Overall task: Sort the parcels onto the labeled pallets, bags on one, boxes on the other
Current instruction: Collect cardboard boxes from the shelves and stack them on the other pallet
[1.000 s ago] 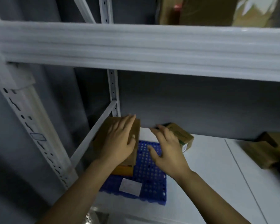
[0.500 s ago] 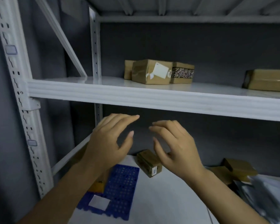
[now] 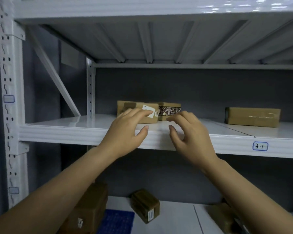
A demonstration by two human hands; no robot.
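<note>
My left hand (image 3: pixel 128 130) and my right hand (image 3: pixel 189 132) are raised in front of the middle shelf (image 3: pixel 71 132), fingers spread, holding nothing. Just behind the fingertips of my left hand stands a brown box with a white label (image 3: pixel 148 114). Beside it stands a box with patterned black tape (image 3: pixel 169 110). Further right on the same shelf lies a long brown box (image 3: pixel 252 117). On the lower shelf, a blue perforated pallet (image 3: pixel 116 222) carries stacked brown boxes (image 3: pixel 91 211), partly hidden by my left forearm. A small taped box (image 3: pixel 145 206) lies next to it.
The white steel rack has an upright post (image 3: pixel 8 98) at the left and a diagonal brace (image 3: pixel 57 78). A handwritten tag (image 3: pixel 260 146) is stuck on the shelf edge at right. Another brown box (image 3: pixel 222 217) lies at the lower right, partly behind my right arm.
Both hands have left the boxes at the blue pallet and risen to the middle shelf. My view has tilted upward, and the labelled box is now right at my left fingertips.
</note>
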